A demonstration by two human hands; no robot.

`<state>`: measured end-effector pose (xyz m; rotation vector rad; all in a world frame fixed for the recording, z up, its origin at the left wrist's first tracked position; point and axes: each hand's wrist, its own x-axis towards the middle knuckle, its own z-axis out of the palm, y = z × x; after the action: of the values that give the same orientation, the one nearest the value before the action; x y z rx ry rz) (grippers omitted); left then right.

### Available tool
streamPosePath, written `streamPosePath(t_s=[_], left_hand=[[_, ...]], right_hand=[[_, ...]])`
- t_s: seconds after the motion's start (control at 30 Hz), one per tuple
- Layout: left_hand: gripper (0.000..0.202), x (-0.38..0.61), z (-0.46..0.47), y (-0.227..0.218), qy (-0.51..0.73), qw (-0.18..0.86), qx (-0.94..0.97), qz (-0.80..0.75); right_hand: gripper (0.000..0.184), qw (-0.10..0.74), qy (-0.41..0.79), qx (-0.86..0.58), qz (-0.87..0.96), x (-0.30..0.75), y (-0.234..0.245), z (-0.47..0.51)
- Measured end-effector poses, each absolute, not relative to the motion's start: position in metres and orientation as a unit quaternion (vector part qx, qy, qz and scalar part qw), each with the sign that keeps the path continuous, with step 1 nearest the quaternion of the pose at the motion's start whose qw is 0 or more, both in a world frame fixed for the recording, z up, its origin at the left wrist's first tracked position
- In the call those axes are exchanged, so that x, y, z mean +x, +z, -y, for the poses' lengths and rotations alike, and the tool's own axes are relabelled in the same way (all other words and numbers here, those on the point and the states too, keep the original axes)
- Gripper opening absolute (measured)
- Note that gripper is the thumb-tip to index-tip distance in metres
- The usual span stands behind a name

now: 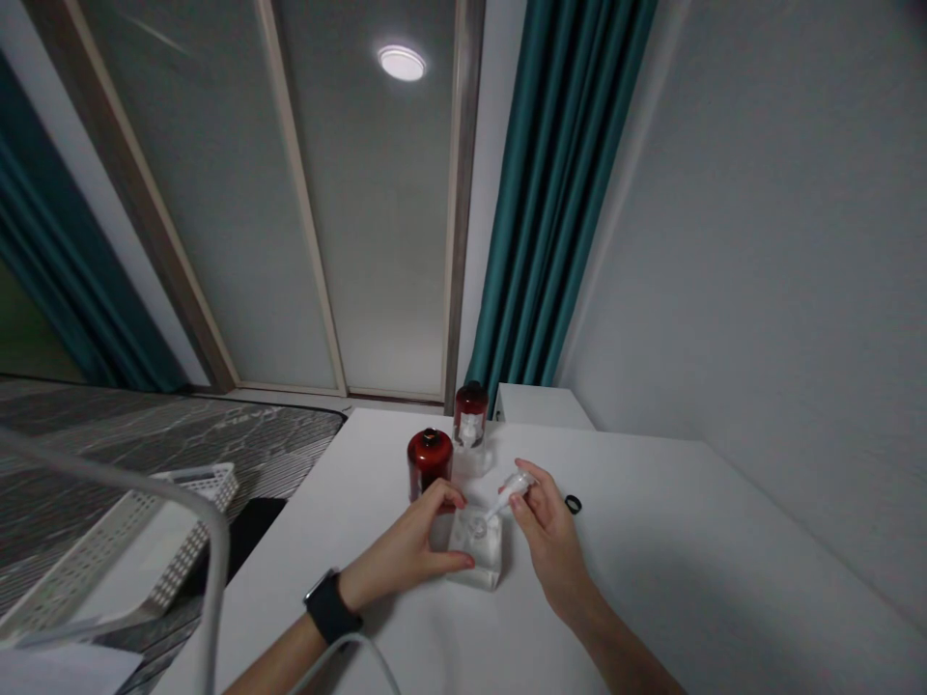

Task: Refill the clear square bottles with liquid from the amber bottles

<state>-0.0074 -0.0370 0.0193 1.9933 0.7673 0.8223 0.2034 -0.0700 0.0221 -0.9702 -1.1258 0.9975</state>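
In the head view, my left hand [418, 541] has its thumb and fingers on either side of a clear, square-shouldered bottle [484, 569], steadying it on the white table. My right hand [548, 531] pinches a whitish pump head [517, 483] between thumb and fingers. Its thin stem slants down to the left, with the tip at the bottle's round neck; whether it is inside I cannot tell. Just behind my left hand is a dark red, round-shouldered bottle [429, 456], upright, with a black neck.
Another red bottle [470, 401] with a pale label stands farther back. A small black ring [573, 504] lies right of my right hand. A white cabinet [543, 405] adjoins the table [652, 560]. At left are a perforated basket [123, 560] and a grey curved tube [215, 579] close to the camera.
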Motion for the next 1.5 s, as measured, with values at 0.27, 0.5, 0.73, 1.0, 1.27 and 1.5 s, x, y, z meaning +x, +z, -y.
streamPosePath(t_s=[0.27,0.5,0.73,1.0,1.27,1.5], left_hand=[[0.044,-0.008,0.037,0.021,0.318,0.404,0.801,-0.307],[0.043,-0.007,0.037,0.023,0.309,0.394,0.805,-0.318],[0.043,-0.007,0.037,0.024,0.314,0.4,0.802,-0.313],[0.045,-0.007,0.037,0.024,0.31,0.396,0.805,-0.314],[0.046,-0.007,0.037,0.026,0.307,0.399,0.805,-0.313],[0.049,-0.006,0.035,0.021,0.316,0.393,0.805,-0.313]], right_hand=[[0.057,0.628,0.439,-0.448,0.46,0.217,0.016,0.058],[0.052,0.593,0.375,-0.486,0.521,0.24,0.012,0.045],[0.051,0.356,0.077,-0.618,0.697,0.262,-0.006,0.031],[0.039,0.259,0.055,-0.644,0.718,0.259,-0.014,0.029],[0.04,0.216,0.057,-0.667,0.711,0.251,-0.012,0.027],[0.047,0.223,0.079,-0.649,0.723,0.262,-0.002,0.033]])
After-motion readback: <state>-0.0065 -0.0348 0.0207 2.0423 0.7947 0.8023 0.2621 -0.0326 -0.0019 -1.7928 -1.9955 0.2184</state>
